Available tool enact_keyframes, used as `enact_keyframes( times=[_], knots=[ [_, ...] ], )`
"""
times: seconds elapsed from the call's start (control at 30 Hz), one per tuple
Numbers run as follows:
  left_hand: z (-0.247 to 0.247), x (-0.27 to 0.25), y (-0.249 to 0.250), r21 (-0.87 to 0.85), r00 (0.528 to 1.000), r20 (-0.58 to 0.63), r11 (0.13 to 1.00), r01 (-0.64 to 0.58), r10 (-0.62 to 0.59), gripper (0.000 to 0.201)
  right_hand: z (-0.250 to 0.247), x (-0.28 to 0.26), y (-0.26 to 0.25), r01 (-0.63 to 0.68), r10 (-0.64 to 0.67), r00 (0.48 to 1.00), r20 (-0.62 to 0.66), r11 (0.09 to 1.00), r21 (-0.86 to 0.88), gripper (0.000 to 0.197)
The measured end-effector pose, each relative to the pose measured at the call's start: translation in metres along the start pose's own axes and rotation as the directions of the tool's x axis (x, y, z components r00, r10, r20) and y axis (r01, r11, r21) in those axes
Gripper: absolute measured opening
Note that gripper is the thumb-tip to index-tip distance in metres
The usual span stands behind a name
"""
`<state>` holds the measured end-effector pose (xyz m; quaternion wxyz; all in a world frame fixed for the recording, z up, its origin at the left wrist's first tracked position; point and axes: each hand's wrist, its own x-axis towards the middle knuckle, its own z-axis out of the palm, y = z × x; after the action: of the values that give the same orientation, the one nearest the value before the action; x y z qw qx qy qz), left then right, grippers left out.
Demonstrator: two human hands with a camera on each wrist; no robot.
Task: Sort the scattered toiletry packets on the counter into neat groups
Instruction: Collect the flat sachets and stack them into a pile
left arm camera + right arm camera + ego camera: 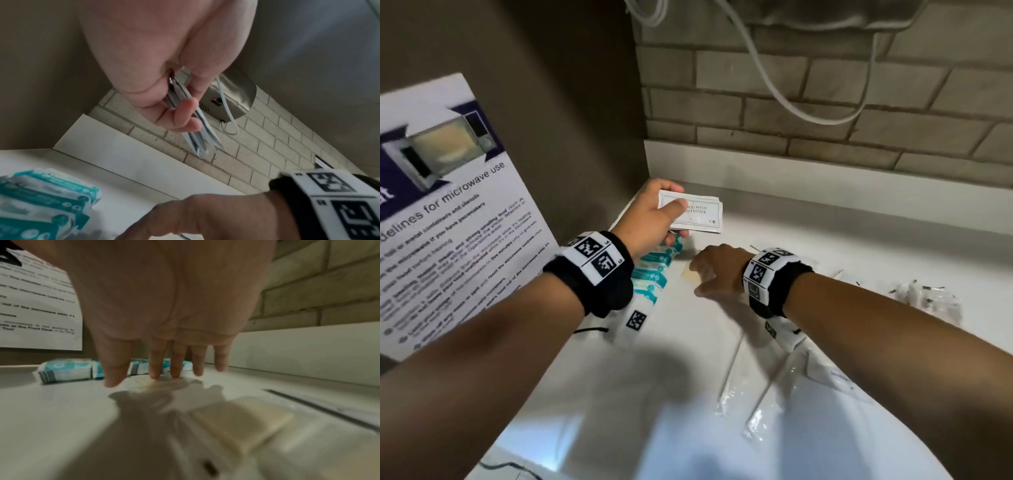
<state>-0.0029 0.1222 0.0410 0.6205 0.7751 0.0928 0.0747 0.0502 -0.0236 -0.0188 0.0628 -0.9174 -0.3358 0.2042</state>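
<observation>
My left hand [654,214] grips a stack of white shampoo sachets [698,214] above the counter's far left corner; the left wrist view shows the sachet stack [197,129] edge-on between thumb and fingers. Below it lies a row of teal-and-white packets [652,274] [47,204] [68,369]. My right hand [709,270] [164,373] is spread flat, its straight fingertips [155,374] touching a clear packet with a cream square [691,275] [156,384] on the white counter [859,246]. A second cream packet [240,420] lies nearer the right wrist.
A microwave-use poster [448,212] leans on the left wall. Brick tiles [825,113] and a white cable [808,109] are behind. Clear long wrappers [756,394] lie near the front, and crumpled clear packets [924,301] lie at the right.
</observation>
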Motion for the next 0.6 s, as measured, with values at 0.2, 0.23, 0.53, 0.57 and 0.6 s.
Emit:
enact_keyframes(
  times=[0.2, 0.23, 0.53, 0.57, 0.6],
  knots=[
    [0.006, 0.020, -0.007, -0.031, 0.996, 0.086, 0.999, -0.021, 0.024, 0.012, 0.004, -0.026, 0.042, -0.162, 0.165, 0.986, 0.004, 0.971, -0.176, 0.069],
    [0.011, 0.022, -0.007, -0.036, 0.994, 0.105, 0.999, -0.021, 0.025, 0.012, 0.004, -0.034, 0.050, -0.184, 0.193, 0.981, 0.024, 0.961, -0.206, 0.071],
    [0.048, 0.025, 0.001, -0.051, 0.964, 0.256, 0.997, -0.065, 0.076, 0.014, 0.004, -0.102, 0.065, -0.162, 0.179, 0.981, 0.070, 0.965, -0.208, 0.054],
    [0.052, 0.024, 0.002, -0.056, 0.960, 0.268, 0.996, -0.069, 0.081, 0.014, 0.003, -0.112, 0.064, -0.144, 0.168, 0.982, 0.089, 0.963, -0.226, 0.053],
    [0.055, 0.024, 0.002, -0.059, 0.958, 0.274, 0.996, -0.070, 0.084, 0.014, 0.001, -0.119, 0.063, -0.143, 0.169, 0.980, 0.103, 0.964, -0.226, 0.053]
  ],
)
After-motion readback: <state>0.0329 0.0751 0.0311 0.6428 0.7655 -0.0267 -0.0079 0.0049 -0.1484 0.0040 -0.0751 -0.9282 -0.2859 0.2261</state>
